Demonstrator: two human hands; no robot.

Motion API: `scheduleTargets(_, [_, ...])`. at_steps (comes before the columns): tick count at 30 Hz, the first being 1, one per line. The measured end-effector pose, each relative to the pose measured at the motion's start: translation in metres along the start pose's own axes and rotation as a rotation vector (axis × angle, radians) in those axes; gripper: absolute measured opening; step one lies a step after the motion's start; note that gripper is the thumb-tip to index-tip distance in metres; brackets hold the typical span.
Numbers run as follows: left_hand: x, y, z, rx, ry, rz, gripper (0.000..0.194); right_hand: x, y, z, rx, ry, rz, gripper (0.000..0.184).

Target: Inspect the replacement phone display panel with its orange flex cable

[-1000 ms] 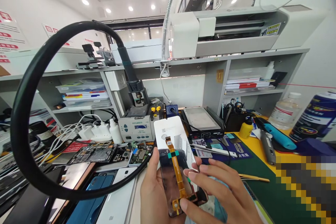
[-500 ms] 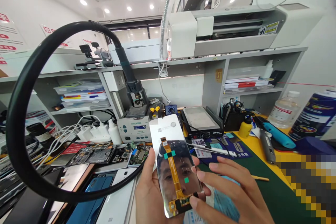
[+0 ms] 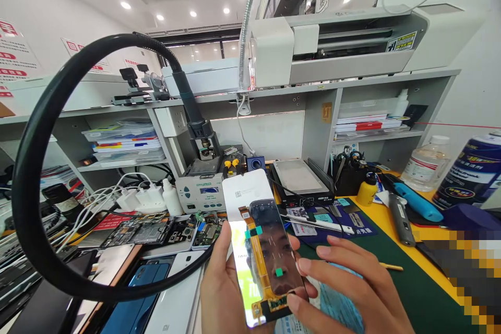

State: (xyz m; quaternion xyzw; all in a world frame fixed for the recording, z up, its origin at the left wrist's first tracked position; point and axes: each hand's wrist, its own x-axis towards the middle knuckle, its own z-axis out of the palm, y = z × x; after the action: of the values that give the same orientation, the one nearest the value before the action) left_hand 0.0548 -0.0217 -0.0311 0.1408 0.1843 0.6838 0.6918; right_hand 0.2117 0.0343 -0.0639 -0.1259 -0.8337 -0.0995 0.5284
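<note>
Two hands hold one screen panel (image 3: pixel 262 250) at the lower centre of the frame, raised above the tabletop (image 3: pixel 395 292). The left hand (image 3: pixel 223 292) grips the panel from its left edge and from behind, with the thumb lying along that edge. The right hand (image 3: pixel 348 292) is at the panel's right edge, fingers loosely curled; its index fingertip presses near the lower right corner, beside the connector end of the orange flex cable (image 3: pixel 258 255). The cable runs lengthwise down the panel's mirror-like back, and two small green squares lie on or beside it. The panel stands tilted, its top end toward the upper centre. A thick black hose (image 3: pixel 47 125) loops across the left half of the frame. A grey station (image 3: pixel 201 190) stands behind the panel's top end. Circuit boards (image 3: pixel 156 229) lie at centre left.
</note>
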Motion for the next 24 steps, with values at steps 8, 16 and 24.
scheduleTargets(8, [-0.004,0.002,0.001,0.037,0.167,-0.043,0.057,-0.002,-0.007,0.006,0.027,-0.026,-0.023,0.023])
scheduleTargets(16, [-0.005,0.002,-0.017,0.013,0.144,-0.074,0.044,-0.005,-0.009,0.016,0.055,0.035,-0.029,0.023])
scheduleTargets(24, [-0.006,0.000,0.002,0.004,0.213,-0.027,0.048,0.001,-0.005,0.000,0.002,-0.023,0.003,0.021])
